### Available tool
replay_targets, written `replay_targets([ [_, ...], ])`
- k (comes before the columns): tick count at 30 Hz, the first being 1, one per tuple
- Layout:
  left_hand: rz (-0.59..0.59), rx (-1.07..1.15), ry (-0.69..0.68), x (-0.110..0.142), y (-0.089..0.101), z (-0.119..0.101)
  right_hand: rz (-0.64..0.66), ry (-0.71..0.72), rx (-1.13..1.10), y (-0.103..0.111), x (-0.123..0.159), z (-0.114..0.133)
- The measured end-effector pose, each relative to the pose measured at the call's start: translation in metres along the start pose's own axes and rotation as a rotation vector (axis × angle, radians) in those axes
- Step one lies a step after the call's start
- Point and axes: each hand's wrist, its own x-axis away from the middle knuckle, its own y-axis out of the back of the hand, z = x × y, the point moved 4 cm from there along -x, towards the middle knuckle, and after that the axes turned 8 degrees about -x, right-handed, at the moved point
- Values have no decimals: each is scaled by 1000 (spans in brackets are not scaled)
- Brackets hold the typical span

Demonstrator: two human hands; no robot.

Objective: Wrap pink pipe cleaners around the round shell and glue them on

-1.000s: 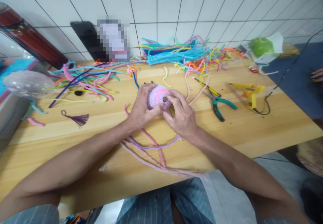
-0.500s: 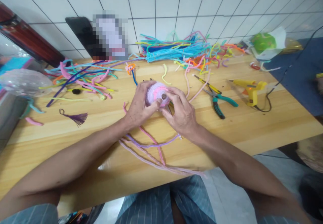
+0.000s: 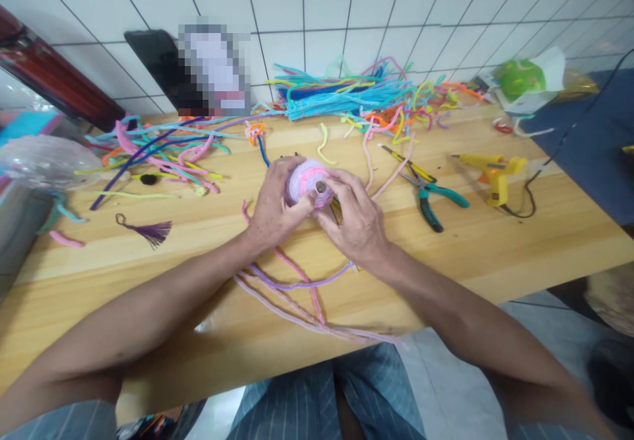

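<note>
A rounded ball of coiled pipe cleaners [image 3: 303,181], lilac with a pink band, is held between my two hands above the table. A small dark round spot shows on its side facing me. My left hand [image 3: 277,205] wraps the ball's left side, its thumb beside the spot. From the right, my right hand [image 3: 354,212] grips the ball with fingers and thumb closed on its edge. Loose pink and purple pipe cleaners [image 3: 297,287] lie on the table just below my hands.
Pliers [image 3: 430,201] and a yellow-handled tool [image 3: 406,162] lie to the right, near a yellow glue gun [image 3: 493,169] with its cord. Pipe cleaners [image 3: 347,100] are heaped by the tiled wall. A purple tassel [image 3: 148,230] lies left; a black phone [image 3: 161,63] leans behind.
Both hands stay on the ball, which has tipped very slightly. The view has shifted a little; everything else on the table lies as before.
</note>
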Motion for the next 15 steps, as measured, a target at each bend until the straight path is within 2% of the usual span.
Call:
replay_targets([
  [15,-42,-51,-54,0,-1,-2,-68,-41,-23,6,-11,-3],
])
